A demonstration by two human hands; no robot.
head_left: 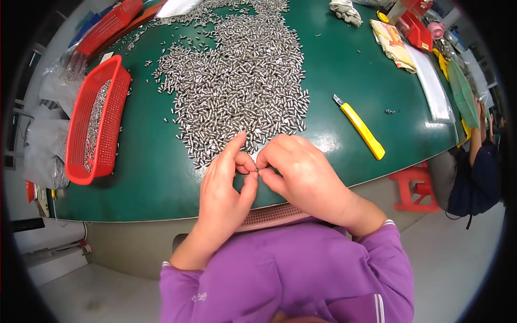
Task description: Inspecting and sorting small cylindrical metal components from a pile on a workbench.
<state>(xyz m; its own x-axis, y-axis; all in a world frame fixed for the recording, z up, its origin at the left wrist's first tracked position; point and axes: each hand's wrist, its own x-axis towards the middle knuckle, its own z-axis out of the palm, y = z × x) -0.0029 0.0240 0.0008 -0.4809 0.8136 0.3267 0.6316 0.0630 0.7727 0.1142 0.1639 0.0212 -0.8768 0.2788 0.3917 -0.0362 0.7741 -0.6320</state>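
Just in front of the near edge of a big pile of small silvery metal parts (237, 81), my two hands meet fingertip to fingertip. My left hand (222, 185) pinches with thumb and fingers, its index finger raised toward the pile. Thumb and index finger of my right hand (304, 172) are closed at the same spot. Between the fingertips is a tiny piece, apparently one small metal part (257, 171); the fingers mostly hide it. Right of the pile lies a yellow box cutter (362, 131) with its blade out, apart from both hands.
On the green table (334, 64), a red perforated basket (116, 116) with metal parts stands at the left. Another red basket (110, 27) is behind it. Gloves (346, 12), a cloth (392, 43) and a few loose parts (390, 111) lie to the right. A red stool (414, 188) and another person (474, 177) are at far right.
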